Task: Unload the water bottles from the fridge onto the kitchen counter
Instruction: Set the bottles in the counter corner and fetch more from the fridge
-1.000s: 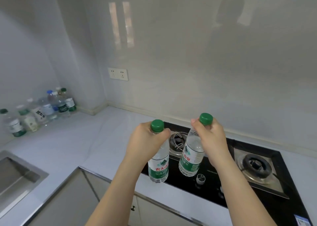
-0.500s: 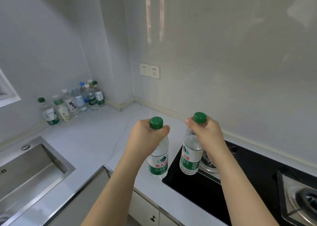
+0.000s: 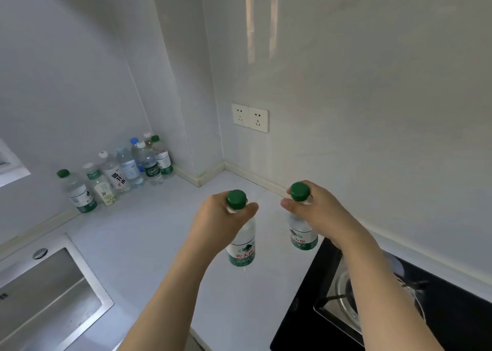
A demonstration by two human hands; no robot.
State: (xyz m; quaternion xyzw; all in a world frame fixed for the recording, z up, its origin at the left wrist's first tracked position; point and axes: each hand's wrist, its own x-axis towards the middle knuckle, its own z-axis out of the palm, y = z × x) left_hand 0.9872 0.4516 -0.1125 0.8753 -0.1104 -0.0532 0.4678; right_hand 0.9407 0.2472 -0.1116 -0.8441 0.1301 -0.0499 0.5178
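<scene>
My left hand grips the neck of a clear water bottle with a green cap and green label, held upright above the white counter. A second green-capped bottle hangs upright from my right hand, which grips it just under the cap, above the counter by the hob's left edge. Whether either bottle's base touches the counter I cannot tell. Several more water bottles stand in a row against the wall at the far left corner.
A steel sink is sunk into the counter at the lower left. A black gas hob with a burner fills the lower right. Double wall sockets sit on the back wall above the corner.
The view has swung left; both hands have carried their bottles off the hob and over the white counter, closer to the corner.
</scene>
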